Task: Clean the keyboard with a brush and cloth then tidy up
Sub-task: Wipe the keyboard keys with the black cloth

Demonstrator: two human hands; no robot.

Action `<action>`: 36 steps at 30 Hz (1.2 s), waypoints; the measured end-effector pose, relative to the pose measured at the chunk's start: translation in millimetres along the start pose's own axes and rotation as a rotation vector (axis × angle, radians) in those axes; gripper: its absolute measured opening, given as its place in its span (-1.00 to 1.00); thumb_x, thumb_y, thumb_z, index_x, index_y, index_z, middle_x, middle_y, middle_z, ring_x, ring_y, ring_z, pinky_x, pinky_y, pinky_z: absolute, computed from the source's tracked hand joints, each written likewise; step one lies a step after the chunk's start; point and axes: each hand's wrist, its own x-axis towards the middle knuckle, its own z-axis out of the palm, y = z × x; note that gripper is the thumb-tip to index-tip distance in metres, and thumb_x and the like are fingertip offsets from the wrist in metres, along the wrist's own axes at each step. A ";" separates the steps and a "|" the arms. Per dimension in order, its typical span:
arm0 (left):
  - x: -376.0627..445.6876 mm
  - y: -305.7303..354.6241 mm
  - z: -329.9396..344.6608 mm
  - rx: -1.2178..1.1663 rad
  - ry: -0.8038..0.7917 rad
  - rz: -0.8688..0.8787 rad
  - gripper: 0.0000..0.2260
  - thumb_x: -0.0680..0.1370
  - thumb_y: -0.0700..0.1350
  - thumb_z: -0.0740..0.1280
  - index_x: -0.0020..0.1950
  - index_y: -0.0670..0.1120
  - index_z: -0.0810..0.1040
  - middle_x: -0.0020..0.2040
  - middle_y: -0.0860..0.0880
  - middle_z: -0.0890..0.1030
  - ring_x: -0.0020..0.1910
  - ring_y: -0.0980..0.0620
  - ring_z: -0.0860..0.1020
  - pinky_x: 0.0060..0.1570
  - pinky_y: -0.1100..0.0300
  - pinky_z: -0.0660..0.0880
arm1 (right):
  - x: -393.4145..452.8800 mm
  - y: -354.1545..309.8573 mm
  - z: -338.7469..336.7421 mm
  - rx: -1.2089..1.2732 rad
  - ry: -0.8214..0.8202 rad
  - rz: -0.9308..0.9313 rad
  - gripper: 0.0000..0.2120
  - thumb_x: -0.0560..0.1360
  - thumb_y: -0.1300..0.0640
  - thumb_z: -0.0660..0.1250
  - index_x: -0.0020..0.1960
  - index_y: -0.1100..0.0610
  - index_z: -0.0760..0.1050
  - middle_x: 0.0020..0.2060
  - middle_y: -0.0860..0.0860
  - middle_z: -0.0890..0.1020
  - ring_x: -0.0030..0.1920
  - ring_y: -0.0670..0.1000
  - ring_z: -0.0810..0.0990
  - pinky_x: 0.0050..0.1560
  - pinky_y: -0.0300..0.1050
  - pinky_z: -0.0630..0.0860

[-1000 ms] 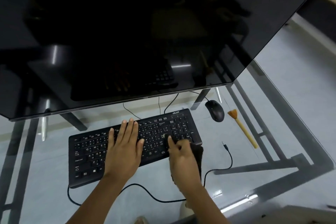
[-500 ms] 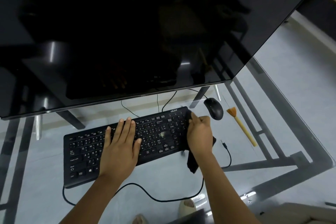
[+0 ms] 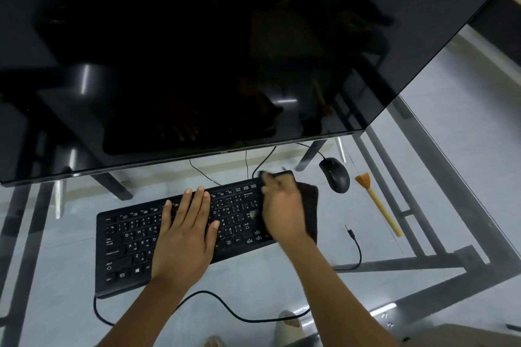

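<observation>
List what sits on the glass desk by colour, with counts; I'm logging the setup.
Black: 4 - keyboard, mouse, monitor, loose cable
Dark brown: 1 - cloth
Tan: 1 - brush
Total: 6

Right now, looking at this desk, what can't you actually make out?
All in the one head view:
- Right hand: its fingertips are motion-blurred, so its exact hold on the dark cloth is unclear.
- Keyboard: its right end lies under the cloth and that hand; the left hand covers the middle keys.
- Key legends: too small to read reliably.
- Monitor: cut off by the top and left edges.
- Brush: bristle detail too small.
</observation>
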 end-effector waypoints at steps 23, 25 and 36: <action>-0.5 2.4 -1.4 0.019 -0.007 -0.004 -0.49 0.64 0.08 -0.06 0.52 -0.16 0.16 0.54 -0.08 0.16 0.54 -0.04 0.02 0.47 -0.18 0.02 | -54.4 -24.4 -2.9 0.410 -0.144 0.133 -0.64 0.56 -0.23 0.16 0.00 0.02 0.55 -0.19 -0.02 0.57 -0.28 -0.06 0.46 -0.19 -0.27 0.48; -0.3 3.0 -1.7 0.021 -0.009 0.003 -0.49 0.64 0.07 -0.06 0.52 -0.16 0.16 0.54 -0.08 0.16 0.54 -0.04 0.03 0.47 -0.18 0.02 | -64.1 -20.8 -5.7 0.340 -0.207 0.040 -0.62 0.56 -0.24 0.10 0.04 -0.03 0.57 -0.19 -0.03 0.51 -0.22 -0.08 0.43 -0.14 -0.41 0.42; 0.0 3.9 -1.7 0.036 -0.011 0.014 -0.49 0.64 0.06 -0.06 0.52 -0.18 0.18 0.53 -0.10 0.18 0.54 -0.05 0.04 0.46 -0.17 0.02 | -72.4 -32.8 -7.9 0.342 -0.194 0.084 -0.56 0.48 -0.33 0.29 -0.20 0.06 0.42 -0.36 0.06 0.53 -0.37 0.09 0.54 -0.37 -0.02 0.57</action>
